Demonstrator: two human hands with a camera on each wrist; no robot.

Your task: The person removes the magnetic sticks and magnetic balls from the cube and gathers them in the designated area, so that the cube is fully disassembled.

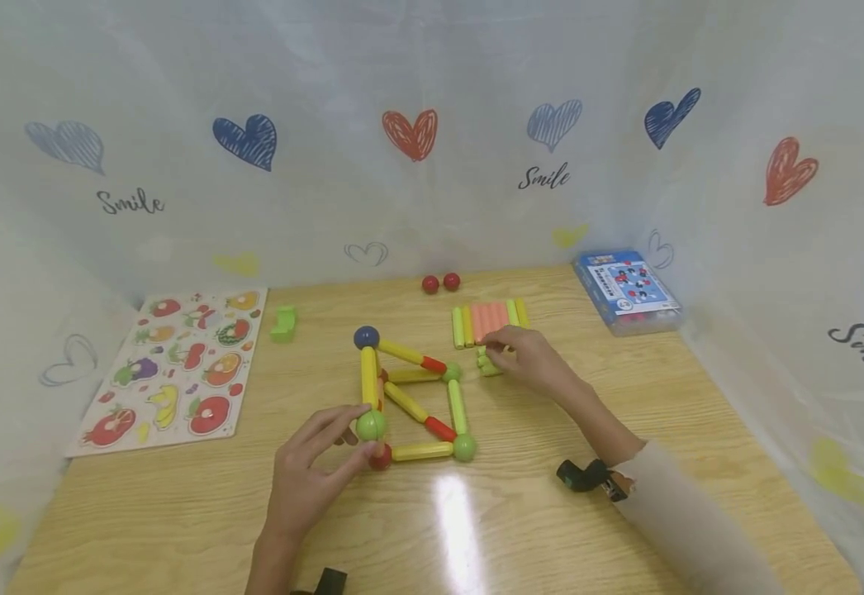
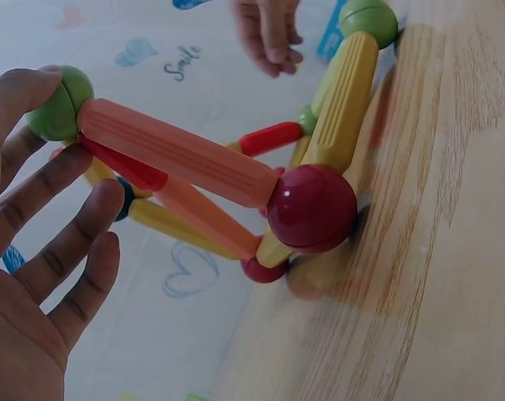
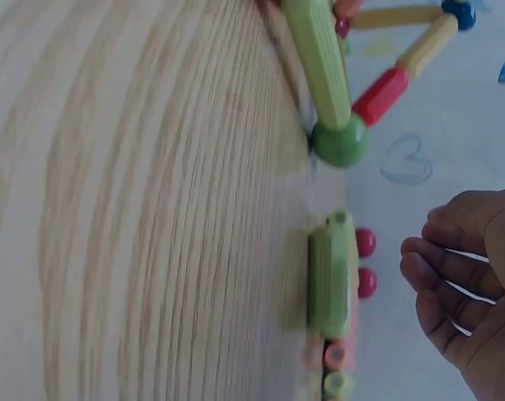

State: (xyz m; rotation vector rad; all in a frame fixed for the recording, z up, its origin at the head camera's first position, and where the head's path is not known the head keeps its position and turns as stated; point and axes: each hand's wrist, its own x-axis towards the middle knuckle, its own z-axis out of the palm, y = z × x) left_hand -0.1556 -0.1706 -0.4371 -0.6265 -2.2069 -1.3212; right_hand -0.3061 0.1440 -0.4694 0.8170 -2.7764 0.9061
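A frame of yellow, red and green rods joined by balls [image 1: 417, 397] stands on the wooden table [image 1: 521, 529]. My left hand [image 1: 313, 479] reaches to its near left corner. There my thumb touches a raised green ball [image 2: 60, 104] while the fingers [image 2: 68, 242] stay spread and fairly straight. From that ball an orange rod [image 2: 177, 154] slopes down to a red ball [image 2: 312, 209] on the table. My right hand [image 1: 529, 359] hovers by some green pieces [image 3: 329, 276] in front of a row of loose rods [image 1: 490, 321]. Its fingers [image 3: 452, 276] are loosely curled and hold nothing.
A fruit puzzle board [image 1: 179, 364] lies at the left, with a green piece [image 1: 283, 322] beside it. Two red balls [image 1: 441, 283] sit near the back curtain. A blue box [image 1: 625, 289] rests at the back right. A curtain with hearts surrounds the table.
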